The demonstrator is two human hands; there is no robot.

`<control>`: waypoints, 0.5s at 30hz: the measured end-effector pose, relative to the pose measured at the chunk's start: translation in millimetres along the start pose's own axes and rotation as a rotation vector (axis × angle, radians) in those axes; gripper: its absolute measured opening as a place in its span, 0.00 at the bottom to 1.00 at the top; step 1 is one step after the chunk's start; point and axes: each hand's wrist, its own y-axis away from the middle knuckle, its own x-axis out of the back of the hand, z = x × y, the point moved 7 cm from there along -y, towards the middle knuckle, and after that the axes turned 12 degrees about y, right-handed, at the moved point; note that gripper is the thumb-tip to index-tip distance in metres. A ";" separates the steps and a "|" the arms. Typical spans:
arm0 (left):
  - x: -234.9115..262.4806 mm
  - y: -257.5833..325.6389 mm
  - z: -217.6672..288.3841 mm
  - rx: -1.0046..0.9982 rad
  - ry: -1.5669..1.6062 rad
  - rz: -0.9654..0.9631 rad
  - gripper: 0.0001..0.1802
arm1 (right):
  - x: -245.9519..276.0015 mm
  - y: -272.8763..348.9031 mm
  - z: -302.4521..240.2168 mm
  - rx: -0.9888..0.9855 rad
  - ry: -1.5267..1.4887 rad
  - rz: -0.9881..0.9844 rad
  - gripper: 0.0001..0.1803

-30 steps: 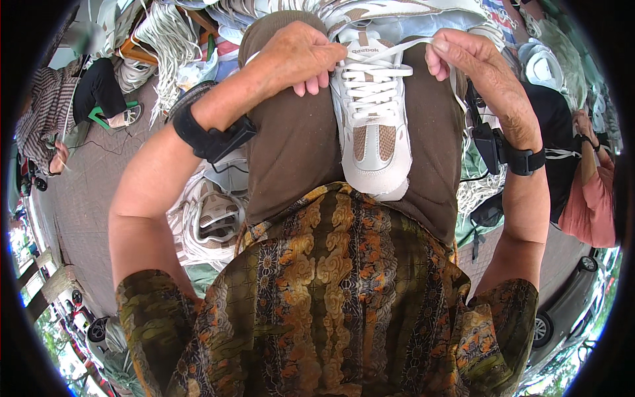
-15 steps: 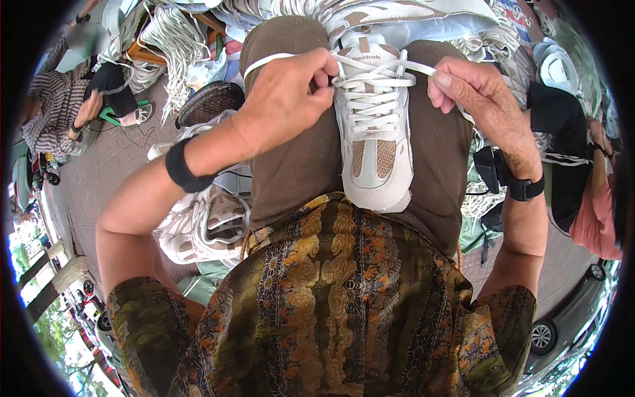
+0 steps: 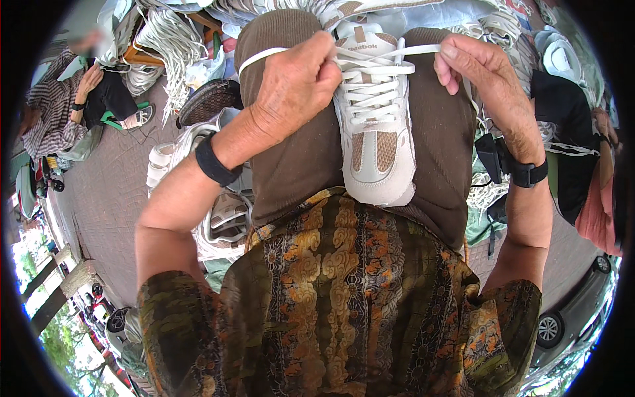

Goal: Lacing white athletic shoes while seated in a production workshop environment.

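A white and beige sneaker (image 3: 380,159) rests between my thighs, toe toward my belly, with white lacing crossed over its tongue. My left hand (image 3: 297,79) is closed at the left side of the upper eyelets, gripping one end of the shoelace; a loose length of it trails over my left knee. On the other side, my right hand (image 3: 479,66) pinches the other end of the white shoelace (image 3: 421,49) between thumb and forefinger. That stretch runs nearly straight from the top right eyelet to my fingers. The left fingertips are partly hidden behind the knuckles.
More pale sneakers (image 3: 228,218) lie beside my left leg. Bundles of white laces (image 3: 173,56) hang at the far left, near a dark shoe (image 3: 210,104). A seated person in a checked shirt (image 3: 56,99) is at left, another in pink (image 3: 595,205) at right. A grey car (image 3: 575,311) stands lower right.
My left hand has moved up and slightly right, by the top eyelets. My right hand has risen and drawn outward, and its stretch of lace is now straighter and more level.
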 end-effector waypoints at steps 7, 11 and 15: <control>0.1 4.0 5.0 -0.058 -0.129 -0.022 0.07 | -11.2 18.7 -4.3 -0.073 -0.352 -0.158 0.18; -3.8 7.8 -13.7 0.335 0.281 -0.250 0.07 | -15.6 21.1 -6.3 -0.067 -0.428 -0.099 0.17; -4.9 18.0 -19.2 0.591 0.477 -0.317 0.05 | -13.7 20.1 -12.3 -0.093 -0.397 -0.071 0.17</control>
